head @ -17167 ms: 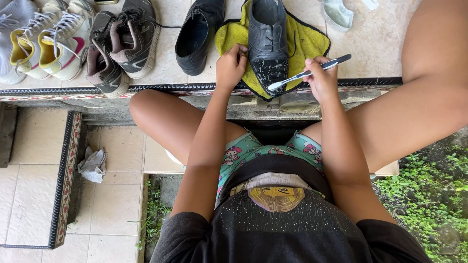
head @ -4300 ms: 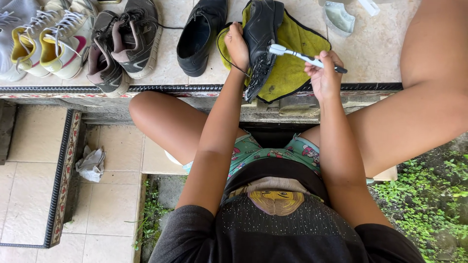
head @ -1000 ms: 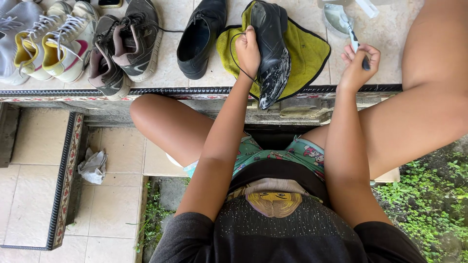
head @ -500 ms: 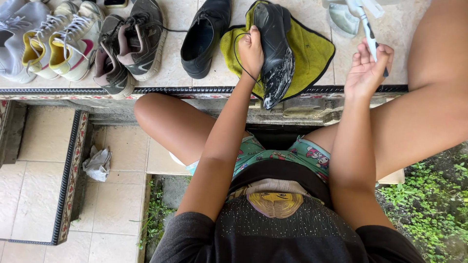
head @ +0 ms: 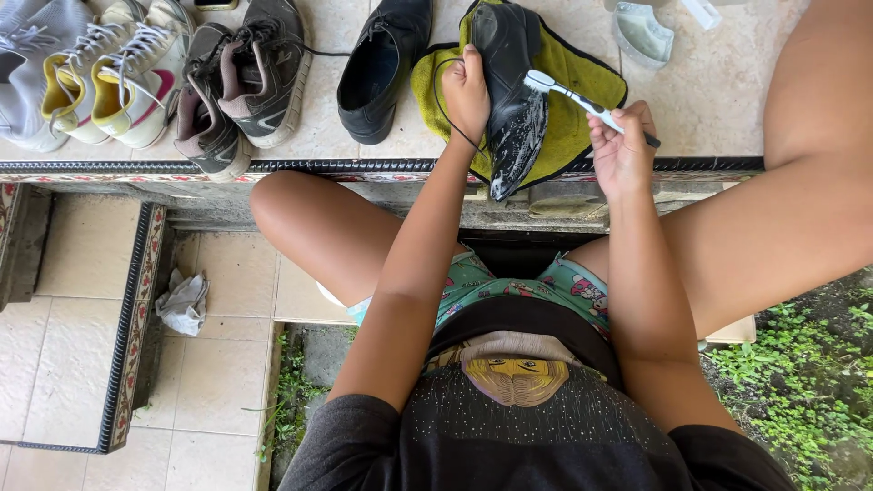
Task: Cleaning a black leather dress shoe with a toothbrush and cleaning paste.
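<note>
A black leather shoe (head: pixel 511 100), wet and soapy along its side, lies tilted over a yellow-green cloth (head: pixel 573 91) on the tiled ledge. My left hand (head: pixel 466 91) grips the shoe at its opening and holds it on edge. My right hand (head: pixel 622 150) holds a white toothbrush (head: pixel 582 103) with a dark handle; its bristle head rests against the upper side of the shoe. The shoe's toe hangs past the ledge edge toward me.
A second black shoe (head: pixel 382 64) stands left of the cloth. Further left are dark sneakers (head: pixel 241 82) and white and yellow sneakers (head: pixel 109 73). A small clear dish (head: pixel 642 35) sits behind the cloth. A crumpled rag (head: pixel 184 302) lies on the lower tiles; plants (head: pixel 800 382) grow at right.
My right hand has come back from the small dish at the far right and brought the toothbrush head onto the shoe. My left hand has kept its hold on the shoe.
</note>
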